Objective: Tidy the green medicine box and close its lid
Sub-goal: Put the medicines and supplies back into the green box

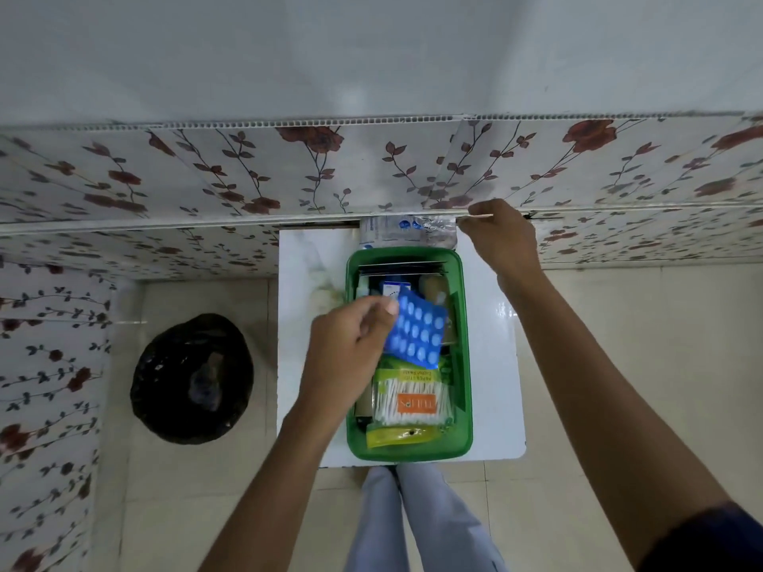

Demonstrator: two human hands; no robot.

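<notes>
Blue, light, bendable blister pack (417,330) is pinched at its edge by the left grip (351,344) over the green medicine box (464,365); right grip (501,239) pinched on something thin, unidentifiable.

Two bare forearms reach in from the near edge, ending in the left hand (351,344) and the right hand (501,241). A dark navy sleeve (710,542) shows at the near right corner. Light grey-blue trousers (413,522) cover both legs at near centre.
</notes>
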